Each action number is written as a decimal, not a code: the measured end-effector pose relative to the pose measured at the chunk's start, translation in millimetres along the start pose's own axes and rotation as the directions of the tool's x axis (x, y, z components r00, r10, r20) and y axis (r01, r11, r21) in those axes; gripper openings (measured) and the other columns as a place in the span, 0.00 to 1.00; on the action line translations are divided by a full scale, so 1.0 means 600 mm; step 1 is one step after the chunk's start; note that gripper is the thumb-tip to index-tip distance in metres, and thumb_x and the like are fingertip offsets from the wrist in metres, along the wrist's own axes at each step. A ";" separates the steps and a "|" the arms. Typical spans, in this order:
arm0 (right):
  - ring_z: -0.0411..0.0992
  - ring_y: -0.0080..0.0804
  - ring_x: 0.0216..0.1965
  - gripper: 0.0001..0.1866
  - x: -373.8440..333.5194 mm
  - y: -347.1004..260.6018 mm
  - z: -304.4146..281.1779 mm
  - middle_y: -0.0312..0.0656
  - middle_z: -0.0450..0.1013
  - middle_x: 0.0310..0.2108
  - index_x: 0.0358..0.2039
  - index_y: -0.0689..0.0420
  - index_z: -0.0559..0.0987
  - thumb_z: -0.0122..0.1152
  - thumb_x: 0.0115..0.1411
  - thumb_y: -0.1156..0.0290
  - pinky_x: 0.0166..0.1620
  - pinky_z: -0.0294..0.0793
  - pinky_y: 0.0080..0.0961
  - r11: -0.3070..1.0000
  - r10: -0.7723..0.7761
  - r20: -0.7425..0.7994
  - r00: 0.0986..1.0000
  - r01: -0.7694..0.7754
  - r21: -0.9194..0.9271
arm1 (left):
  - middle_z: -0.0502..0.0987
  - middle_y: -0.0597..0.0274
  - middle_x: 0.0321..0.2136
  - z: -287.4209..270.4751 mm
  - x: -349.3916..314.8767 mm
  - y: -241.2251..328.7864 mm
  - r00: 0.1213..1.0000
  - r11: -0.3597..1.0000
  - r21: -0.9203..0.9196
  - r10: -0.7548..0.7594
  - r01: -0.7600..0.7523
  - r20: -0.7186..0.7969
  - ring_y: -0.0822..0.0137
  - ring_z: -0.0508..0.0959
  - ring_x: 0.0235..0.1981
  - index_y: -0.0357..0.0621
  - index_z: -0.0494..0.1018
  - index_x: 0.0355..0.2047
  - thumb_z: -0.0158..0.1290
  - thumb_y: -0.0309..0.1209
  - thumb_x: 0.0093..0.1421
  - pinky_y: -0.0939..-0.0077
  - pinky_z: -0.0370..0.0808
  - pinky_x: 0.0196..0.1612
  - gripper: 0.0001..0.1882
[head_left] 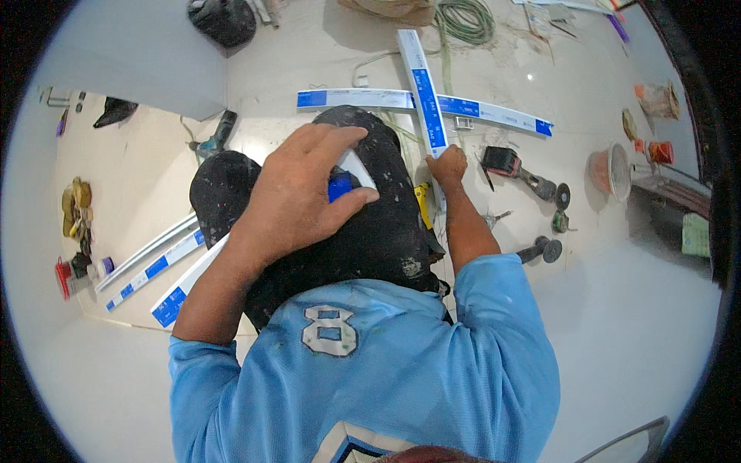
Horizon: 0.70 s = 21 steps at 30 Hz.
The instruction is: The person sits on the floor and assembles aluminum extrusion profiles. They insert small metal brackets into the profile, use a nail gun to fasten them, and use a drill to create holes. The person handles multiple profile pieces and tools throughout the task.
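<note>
1. From my end, I see a white-and-blue piece tilted between the thumb and fingers of the left hand (the hand hides much of it, so I can't tell its length).
2. I see a long white strip with a blue printed stretch, pointing away from the body, the right hand gripping its nearer part.
3. Under it I see a crosswise strip, white with blue ends, on the floor.

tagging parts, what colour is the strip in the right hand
The strip is white with blue sections, best seen in the head view.
</note>
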State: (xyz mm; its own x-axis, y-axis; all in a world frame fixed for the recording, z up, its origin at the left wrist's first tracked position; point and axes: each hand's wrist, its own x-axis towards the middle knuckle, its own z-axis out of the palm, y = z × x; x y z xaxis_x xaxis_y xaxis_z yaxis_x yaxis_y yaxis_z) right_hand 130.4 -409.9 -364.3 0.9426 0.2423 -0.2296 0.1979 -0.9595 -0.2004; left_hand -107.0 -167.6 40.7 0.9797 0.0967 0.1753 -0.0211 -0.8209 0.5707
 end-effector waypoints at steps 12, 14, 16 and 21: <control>0.85 0.42 0.48 0.36 -0.290 -0.073 -0.488 0.59 0.82 0.46 0.62 0.71 0.76 0.70 0.68 0.50 0.47 0.84 0.36 0.363 -0.333 0.287 0.898 -0.158 0.918 | 0.79 0.45 0.57 0.027 -0.044 0.003 0.981 0.995 0.029 -0.091 0.098 -0.172 0.44 0.80 0.58 0.43 0.76 0.66 0.79 0.36 0.49 0.52 0.79 0.62 0.43; 0.86 0.43 0.45 0.45 -0.317 -0.085 -0.524 0.62 0.82 0.46 0.66 0.72 0.72 0.71 0.65 0.45 0.42 0.87 0.34 0.218 -0.389 0.328 0.861 -0.260 0.941 | 0.79 0.45 0.56 0.030 -0.041 0.002 0.981 0.996 0.019 -0.082 0.087 -0.177 0.45 0.80 0.58 0.41 0.76 0.65 0.79 0.36 0.50 0.52 0.79 0.61 0.42; 0.88 0.44 0.40 0.53 -0.334 -0.103 -0.543 0.64 0.81 0.46 0.68 0.74 0.69 0.75 0.59 0.40 0.37 0.89 0.34 0.120 -0.417 0.308 0.855 -0.284 0.951 | 0.79 0.45 0.55 0.031 -0.036 0.001 0.980 0.997 0.031 -0.064 0.071 -0.187 0.46 0.79 0.56 0.37 0.75 0.63 0.78 0.37 0.51 0.51 0.78 0.60 0.41; 0.87 0.47 0.41 0.59 -0.321 -0.137 -0.569 0.63 0.82 0.48 0.71 0.75 0.65 0.80 0.51 0.45 0.40 0.92 0.37 0.219 -0.618 0.299 0.727 -0.206 0.954 | 0.83 0.45 0.55 0.035 -0.045 -0.008 0.965 0.999 0.018 -0.031 0.037 -0.259 0.46 0.84 0.53 0.42 0.77 0.66 0.80 0.35 0.48 0.55 0.83 0.57 0.43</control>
State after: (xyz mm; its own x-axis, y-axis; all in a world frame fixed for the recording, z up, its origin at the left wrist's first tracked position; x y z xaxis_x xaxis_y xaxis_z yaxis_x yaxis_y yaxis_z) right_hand 24.3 -426.9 21.5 0.4826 0.8123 -0.3274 -0.4072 -0.1228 -0.9051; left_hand -129.1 -178.2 16.5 0.8947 0.2652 0.3594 0.0191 -0.8266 0.5624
